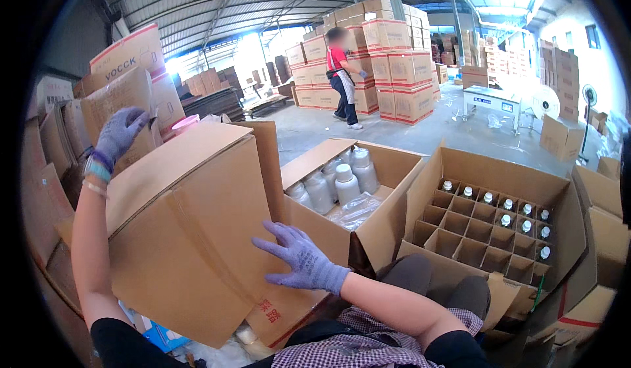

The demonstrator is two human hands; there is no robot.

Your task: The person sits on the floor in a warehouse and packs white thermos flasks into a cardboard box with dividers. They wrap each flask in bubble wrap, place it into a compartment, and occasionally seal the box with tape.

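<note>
In front of me, tilted, stands a large brown carton [190, 230] with a tape strip down its face and a wide flap folded over its top. My left hand [118, 135], in a grey-purple knit glove with bands at the wrist, is raised beyond the flap's left side. Its fingers are loosely bent in front of an upright cardboard piece [121, 102], and I cannot tell whether they touch it. Gloved the same way, my right hand [299, 259] spreads its fingers before the carton's right side, holding nothing.
An open carton [322, 227] holds white bottles [346, 184] and plastic wrap. Right of it, a divided carton [437, 250] has several white-capped bottles [488, 198]. A person [342, 79] walks near stacked cartons [401, 72]. A white machine [490, 100] and fan [589, 98] stand farther right.
</note>
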